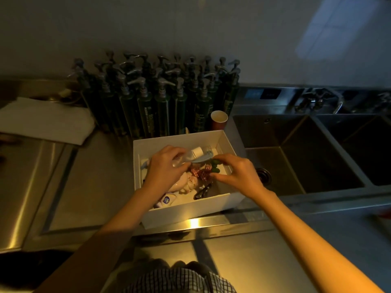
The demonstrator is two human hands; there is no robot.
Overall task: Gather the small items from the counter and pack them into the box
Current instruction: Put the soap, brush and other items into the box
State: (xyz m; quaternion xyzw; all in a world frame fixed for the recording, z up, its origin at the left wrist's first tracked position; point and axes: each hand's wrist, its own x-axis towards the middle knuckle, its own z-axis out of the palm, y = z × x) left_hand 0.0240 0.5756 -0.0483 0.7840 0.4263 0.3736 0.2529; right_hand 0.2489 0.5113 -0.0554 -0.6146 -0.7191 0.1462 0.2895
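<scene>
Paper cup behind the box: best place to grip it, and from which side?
Grip the paper cup around its upper wall just below the rim, coming from above and from the right, the sink side. It stands upright with its mouth open. The pump bottles crowd its left and back, and the white box sits right in front, so those sides look blocked.

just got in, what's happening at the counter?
A person is packing small items into a white box on the steel counter, beside the sink. The left hand holds a clear bottle over the box; the right hand pinches a small green item just above the contents. Several items already lie inside. Pump bottles and a paper cup stand behind.
</scene>
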